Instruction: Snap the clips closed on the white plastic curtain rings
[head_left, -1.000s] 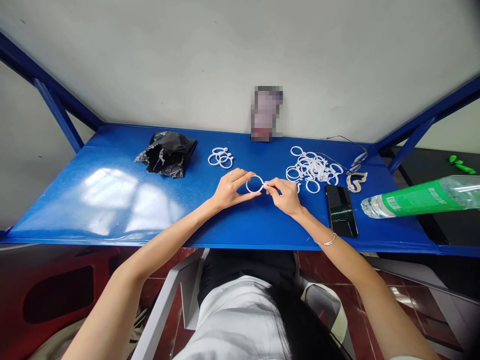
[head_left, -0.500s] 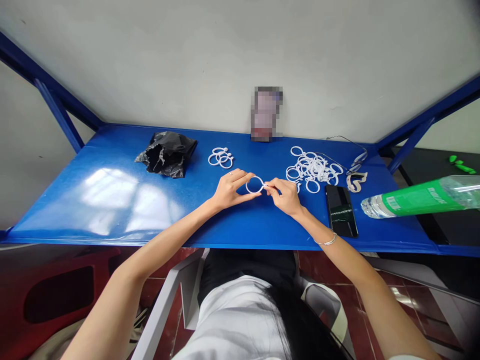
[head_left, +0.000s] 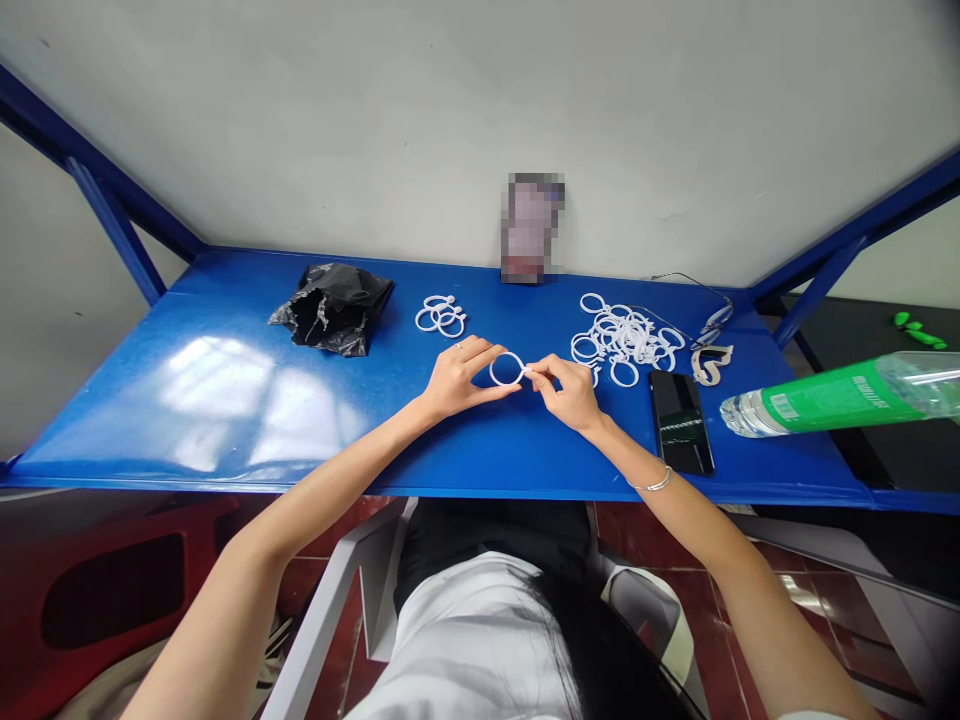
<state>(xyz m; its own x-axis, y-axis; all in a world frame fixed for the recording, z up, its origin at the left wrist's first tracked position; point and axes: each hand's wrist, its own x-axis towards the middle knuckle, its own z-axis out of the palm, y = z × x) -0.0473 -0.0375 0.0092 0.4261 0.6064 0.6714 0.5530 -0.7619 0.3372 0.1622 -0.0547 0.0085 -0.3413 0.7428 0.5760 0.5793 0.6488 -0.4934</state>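
Over the middle of the blue table [head_left: 225, 400], both hands hold one white plastic ring [head_left: 508, 369]. My left hand [head_left: 459, 378] pinches its left side between thumb and fingers. My right hand [head_left: 570, 390] pinches the right end of the ring, fingers closed. A big pile of white rings [head_left: 622, 338] lies just beyond my right hand. A small group of white rings [head_left: 441, 315] lies beyond my left hand.
A crumpled black plastic bag [head_left: 334, 305] sits at the back left. A black phone [head_left: 680, 420], a heart-shaped clip [head_left: 711, 362] and a thin cable lie to the right. A green-labelled bottle [head_left: 840, 398] lies on its side at the right edge. A blurred card [head_left: 532, 228] leans on the wall.
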